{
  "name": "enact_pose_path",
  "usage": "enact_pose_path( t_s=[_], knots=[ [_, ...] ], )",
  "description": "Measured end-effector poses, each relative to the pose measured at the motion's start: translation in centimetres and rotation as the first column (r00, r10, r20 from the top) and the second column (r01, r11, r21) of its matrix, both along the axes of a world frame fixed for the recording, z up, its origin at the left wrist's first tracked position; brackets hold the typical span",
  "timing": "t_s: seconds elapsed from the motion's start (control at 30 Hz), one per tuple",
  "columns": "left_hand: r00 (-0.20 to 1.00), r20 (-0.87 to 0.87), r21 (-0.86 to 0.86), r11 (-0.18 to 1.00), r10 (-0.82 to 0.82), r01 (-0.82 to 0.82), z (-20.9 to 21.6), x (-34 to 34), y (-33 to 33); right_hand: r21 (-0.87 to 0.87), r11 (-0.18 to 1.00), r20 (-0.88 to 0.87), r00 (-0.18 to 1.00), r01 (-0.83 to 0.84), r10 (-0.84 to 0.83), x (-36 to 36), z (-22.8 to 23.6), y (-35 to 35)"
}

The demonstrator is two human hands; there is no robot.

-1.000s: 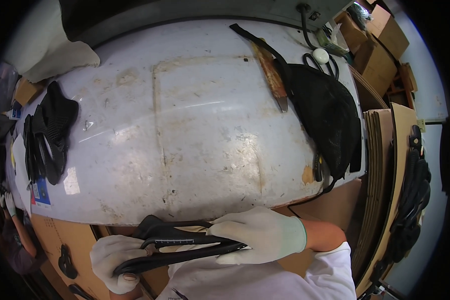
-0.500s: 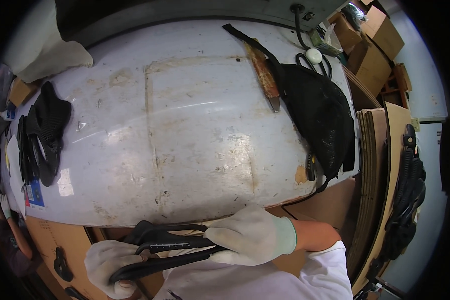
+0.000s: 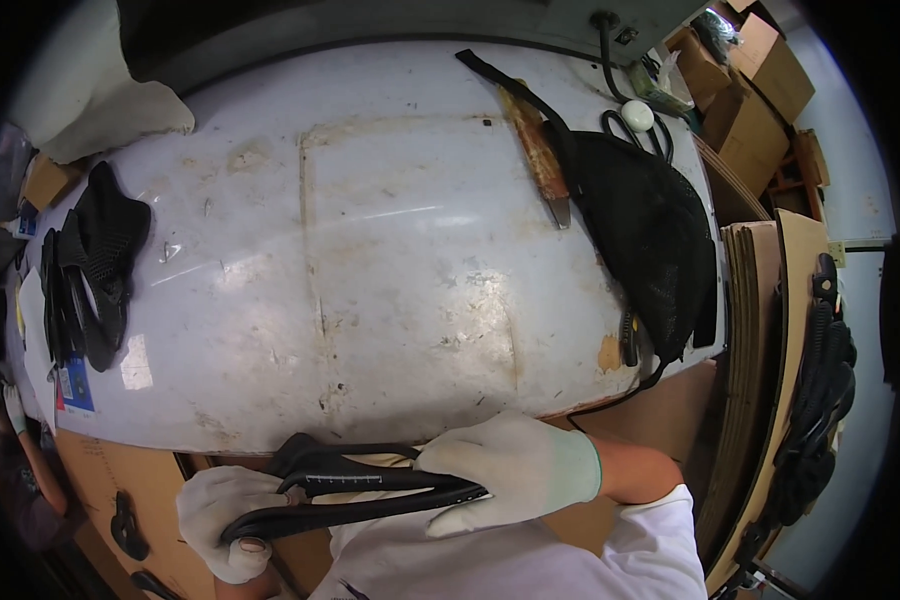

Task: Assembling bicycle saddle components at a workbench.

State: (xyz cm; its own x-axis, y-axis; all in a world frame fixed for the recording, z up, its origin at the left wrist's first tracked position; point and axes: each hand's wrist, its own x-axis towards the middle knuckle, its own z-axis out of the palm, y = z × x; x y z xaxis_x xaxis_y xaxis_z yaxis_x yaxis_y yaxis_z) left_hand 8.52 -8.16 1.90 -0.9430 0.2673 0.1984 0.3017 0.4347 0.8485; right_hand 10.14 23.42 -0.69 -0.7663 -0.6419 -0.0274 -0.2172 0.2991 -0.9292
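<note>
Both my hands wear white gloves and hold a long black bicycle saddle [image 3: 355, 512] low in front of me, at the table's near edge. It appears tilted on its side, with a white graduated scale on one dark strip. My left hand [image 3: 225, 515] is closed around its left end, thumb tip bare. At the right end, my right hand [image 3: 515, 470] has the saddle between fingers and thumb; the palm hides part of that end.
On the white, stained table [image 3: 410, 290] lie black molded pieces [image 3: 105, 260], a black mesh bag [image 3: 645, 230] and a worn tool with a brown handle [image 3: 537, 150]. Cardboard sheets [image 3: 750, 320] stand at right beside stacked black pieces [image 3: 815, 400]. Another person's gloved hand [image 3: 15, 408] shows far left.
The saddle has turned slightly in my hands, showing its scale more openly. My right thumb has moved a little away from the lower strip. The whole view has shifted slightly.
</note>
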Motion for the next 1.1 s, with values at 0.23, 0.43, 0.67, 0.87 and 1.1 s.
enact_pose_path(
  t_s=[0.23, 0.43, 0.67, 0.87, 1.1],
  knots=[
    [1.000, 0.015, 0.090, 0.996, 0.015, -0.016, 0.5, -0.4, 0.6, -0.053, 0.997, 0.063, 0.997, -0.050, 0.053, -0.5, 0.4, 0.5],
    [0.992, -0.066, 0.042, 0.994, 0.106, -0.104, 0.2, 1.3, 1.0, -0.276, 0.825, 0.269, 0.863, 0.494, -0.427, 0.5, 0.0, -1.0],
    [0.910, -0.205, 0.086, 0.933, 0.359, -0.349, -2.1, 3.9, 2.8, -0.574, 0.518, 0.311, 0.754, 0.634, -0.578, 0.8, -2.5, -5.3],
    [0.951, -0.153, 0.092, 0.962, 0.270, -0.258, -0.3, 3.5, 3.5, -0.674, 0.577, 0.117, 0.838, 0.461, -0.533, -0.3, -3.1, -4.7],
    [0.937, -0.244, 0.059, 0.968, 0.250, -0.243, -0.7, 3.8, 3.1, -0.652, 0.522, 0.217, 0.794, 0.550, -0.567, 0.4, -3.0, -5.6]
  ],
)
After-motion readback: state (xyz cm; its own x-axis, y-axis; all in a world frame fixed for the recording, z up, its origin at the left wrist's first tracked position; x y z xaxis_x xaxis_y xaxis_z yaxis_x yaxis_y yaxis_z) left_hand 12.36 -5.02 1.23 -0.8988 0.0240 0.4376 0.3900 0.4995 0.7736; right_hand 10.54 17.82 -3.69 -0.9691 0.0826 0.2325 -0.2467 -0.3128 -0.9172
